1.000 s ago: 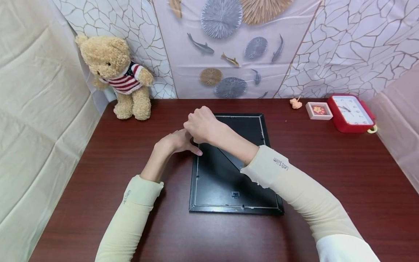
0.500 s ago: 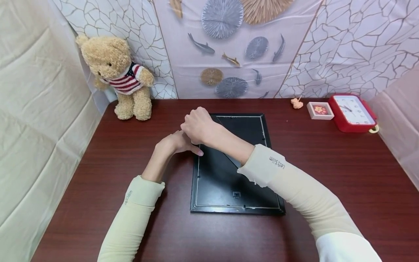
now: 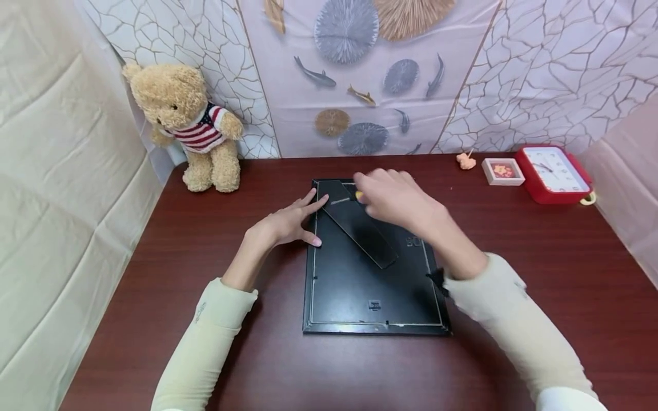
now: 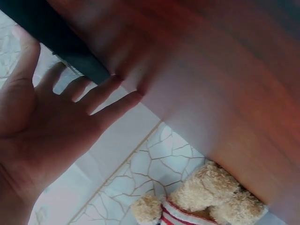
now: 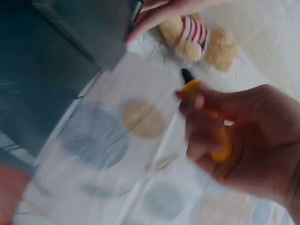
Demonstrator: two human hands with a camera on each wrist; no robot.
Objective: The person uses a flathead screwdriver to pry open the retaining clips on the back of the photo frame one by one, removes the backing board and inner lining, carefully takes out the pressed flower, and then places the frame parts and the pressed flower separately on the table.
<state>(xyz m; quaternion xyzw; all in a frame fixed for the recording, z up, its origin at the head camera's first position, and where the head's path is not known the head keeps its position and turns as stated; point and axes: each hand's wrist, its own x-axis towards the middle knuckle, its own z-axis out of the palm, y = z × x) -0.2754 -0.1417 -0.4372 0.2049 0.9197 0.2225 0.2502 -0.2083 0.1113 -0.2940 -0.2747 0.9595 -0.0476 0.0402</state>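
A black picture frame [image 3: 344,297] lies face down on the table, its stand leg [image 3: 360,234] slanting across the back panel. My left hand [image 3: 285,225] rests at the frame's upper left edge with fingers spread and thumb on the border; the left wrist view shows the palm [image 4: 56,122] beside the dark frame edge [image 4: 61,40]. Over the upper part of the frame, my right hand [image 3: 403,200] grips a screwdriver [image 3: 358,196], its thin shaft pointing left toward the left fingertips. In the right wrist view, curled fingers wrap its yellow handle [image 5: 222,147].
A teddy bear [image 3: 205,128] in a striped sweater sits at the table's back left. Along the back right are a small pink figure [image 3: 465,161], a little boxed ornament [image 3: 502,172] and a red clock [image 3: 552,174]. A patterned cloth [image 3: 360,85] hangs behind the table.
My right hand has lifted away from the frame's upper left edge and moved right, bringing the screwdriver into sight. The left fingers, partly covered before, now show spread on the edge.
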